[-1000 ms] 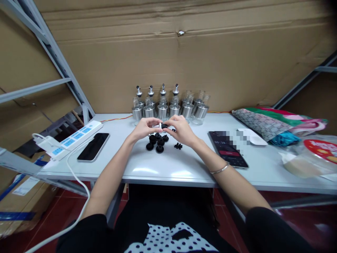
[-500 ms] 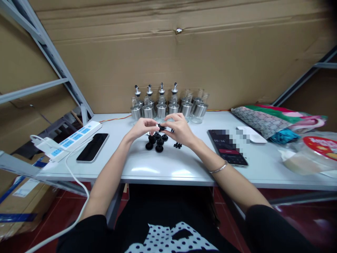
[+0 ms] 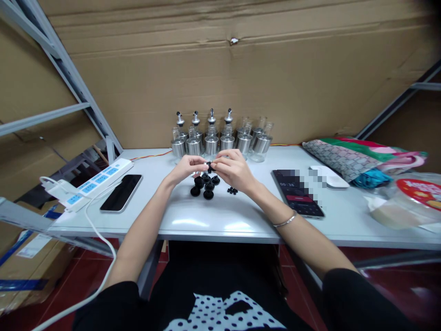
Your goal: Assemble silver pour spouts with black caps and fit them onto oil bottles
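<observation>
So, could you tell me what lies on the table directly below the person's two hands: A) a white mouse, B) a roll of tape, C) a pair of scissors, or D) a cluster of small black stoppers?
D: a cluster of small black stoppers sits on the white table just beneath the left hand and right hand, which meet over a small black part.

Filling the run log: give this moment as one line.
left hand: pinches small part | right hand: grips black stopper | table: loose stoppers

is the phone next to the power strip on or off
Its screen is off, as far as shows: the phone beside the power strip lies flat with a dark, blank, glossy screen.
</observation>
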### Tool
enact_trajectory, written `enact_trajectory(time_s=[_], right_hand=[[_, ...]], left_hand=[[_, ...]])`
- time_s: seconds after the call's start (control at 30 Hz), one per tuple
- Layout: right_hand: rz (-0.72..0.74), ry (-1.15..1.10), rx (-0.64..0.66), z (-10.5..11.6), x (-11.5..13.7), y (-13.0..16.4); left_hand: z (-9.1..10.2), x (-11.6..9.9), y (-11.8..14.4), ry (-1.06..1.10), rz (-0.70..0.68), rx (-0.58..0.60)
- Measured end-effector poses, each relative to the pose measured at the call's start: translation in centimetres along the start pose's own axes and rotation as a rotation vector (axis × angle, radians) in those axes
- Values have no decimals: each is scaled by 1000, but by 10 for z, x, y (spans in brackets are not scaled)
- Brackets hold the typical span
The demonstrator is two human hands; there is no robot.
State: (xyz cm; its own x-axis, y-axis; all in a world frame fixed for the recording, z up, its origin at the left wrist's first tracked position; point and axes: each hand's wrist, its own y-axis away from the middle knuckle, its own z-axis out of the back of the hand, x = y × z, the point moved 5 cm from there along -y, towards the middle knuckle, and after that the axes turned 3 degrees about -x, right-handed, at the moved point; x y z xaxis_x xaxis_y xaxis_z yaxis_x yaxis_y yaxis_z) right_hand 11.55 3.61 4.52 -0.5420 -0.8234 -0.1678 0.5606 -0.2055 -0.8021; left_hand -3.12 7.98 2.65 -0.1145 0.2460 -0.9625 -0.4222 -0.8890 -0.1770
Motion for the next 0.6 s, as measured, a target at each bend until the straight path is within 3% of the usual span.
enact_trajectory(time_s=[0.27,0.43,0.5,0.6], right_hand=[[71,50,-133,4,6,2],[-63,-41,-124,6,-10,3],[-134,-59,-94,5,-19,6],[-218,-73,-57,4,-28,8]], left_hand=[[-6,4,-1,54,5,22],[-14,9,-4,68,-8,55],[-9,9,-6,59,-32,-6],[12,12,-10,-21,-110,-213]])
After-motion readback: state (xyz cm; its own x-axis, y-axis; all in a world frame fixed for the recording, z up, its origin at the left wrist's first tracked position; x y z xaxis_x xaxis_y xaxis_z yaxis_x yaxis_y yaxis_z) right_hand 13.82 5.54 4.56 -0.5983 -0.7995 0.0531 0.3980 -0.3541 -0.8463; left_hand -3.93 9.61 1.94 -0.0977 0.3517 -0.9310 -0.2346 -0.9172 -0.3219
